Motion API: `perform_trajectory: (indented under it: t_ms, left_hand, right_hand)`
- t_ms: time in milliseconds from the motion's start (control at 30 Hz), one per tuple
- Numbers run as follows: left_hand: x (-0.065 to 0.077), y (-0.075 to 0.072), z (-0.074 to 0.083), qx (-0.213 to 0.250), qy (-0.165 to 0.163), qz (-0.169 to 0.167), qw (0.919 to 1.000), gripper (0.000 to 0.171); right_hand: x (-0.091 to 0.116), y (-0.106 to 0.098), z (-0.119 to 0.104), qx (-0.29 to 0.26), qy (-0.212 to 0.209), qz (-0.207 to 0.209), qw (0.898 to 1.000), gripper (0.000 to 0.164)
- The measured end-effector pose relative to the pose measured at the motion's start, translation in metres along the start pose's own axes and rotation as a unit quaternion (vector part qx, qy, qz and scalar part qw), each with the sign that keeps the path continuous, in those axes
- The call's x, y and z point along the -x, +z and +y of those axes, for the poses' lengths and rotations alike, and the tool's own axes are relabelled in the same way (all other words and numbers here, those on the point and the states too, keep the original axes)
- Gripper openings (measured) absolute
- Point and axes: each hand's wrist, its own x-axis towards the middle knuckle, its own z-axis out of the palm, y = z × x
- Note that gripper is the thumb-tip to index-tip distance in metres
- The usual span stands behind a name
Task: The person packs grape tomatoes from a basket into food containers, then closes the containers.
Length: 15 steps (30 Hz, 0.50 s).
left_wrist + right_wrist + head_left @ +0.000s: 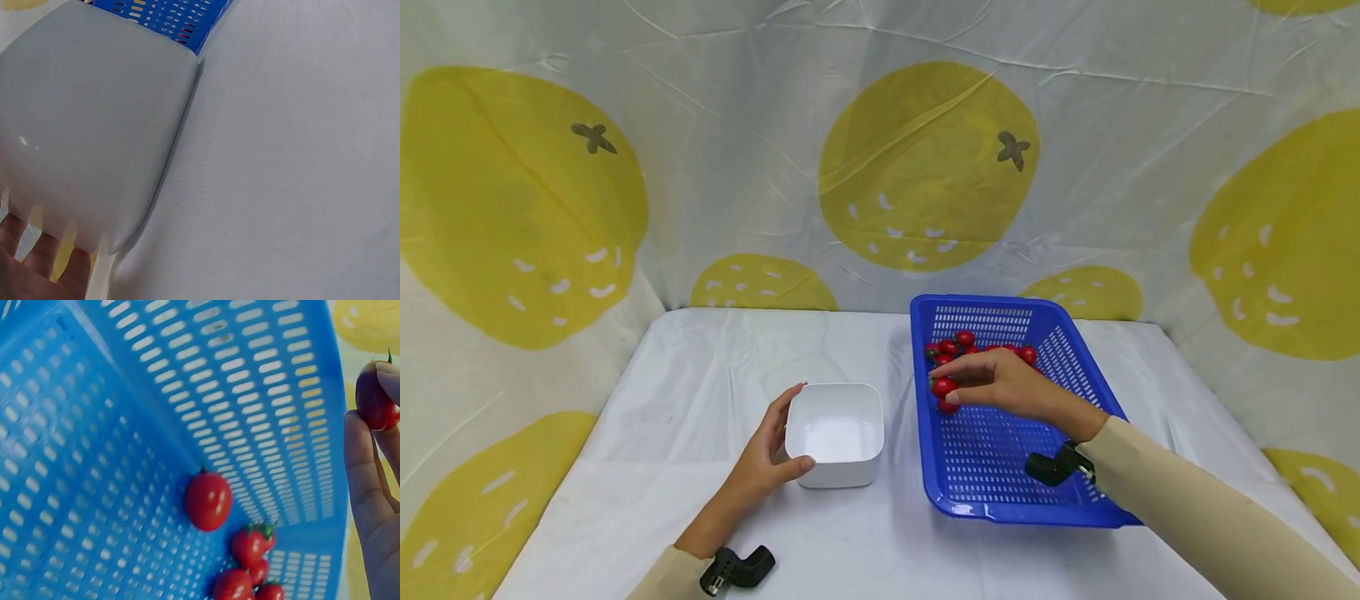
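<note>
My right hand pinches a cherry tomato between thumb and fingertips above the left side of a blue basket. The right wrist view shows this red, green-stemmed tomato in the fingers, level with the basket's rim. More cherry tomatoes lie in the basket, partly hidden behind the hand. To the left stands a square white container, with nothing inside. My left hand holds it by its left side, thumb at the near rim and fingers round the far left corner.
A white cloth covers the table. The basket stands to the right of the container, with a narrow strip of cloth between them. Behind and at both sides hangs a white curtain printed with large yellow fruit.
</note>
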Motion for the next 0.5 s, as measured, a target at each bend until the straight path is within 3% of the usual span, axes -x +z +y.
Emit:
perform_trajectory:
  t_ms: [500]
  left_hand:
    - [0.0,0.001,0.002,-0.009,-0.004,0.007,0.9999,0.091]
  right_hand:
    - [-0.023,0.022,-0.021,-0.037,0.003,-0.023,0.999,0.036]
